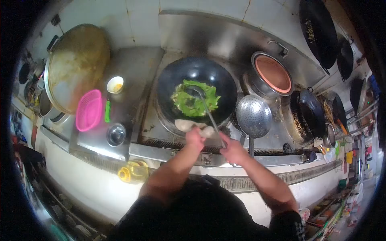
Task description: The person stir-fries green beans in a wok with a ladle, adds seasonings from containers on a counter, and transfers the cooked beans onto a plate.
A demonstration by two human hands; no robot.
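A large black wok (171,76) sits on the stove in the middle, with flat green vegetable pieces (191,106) and small pale bits inside. My left hand (195,138) is closed on a pale cloth (185,125) at the wok's near rim; any wok handle under it is hidden. In my right hand (234,150) is the long handle of a metal ladle (209,114). The ladle's bowl rests among the greens, its handle slanting over the near rim.
Left of the wok are a pink plastic basket (89,110), a green-handled tool (107,111), a white bowl (115,85) and a metal bowl (116,134). A perforated strainer (254,116) and a metal pot (257,74) stand right. An oil bottle (138,171) is near the front edge.
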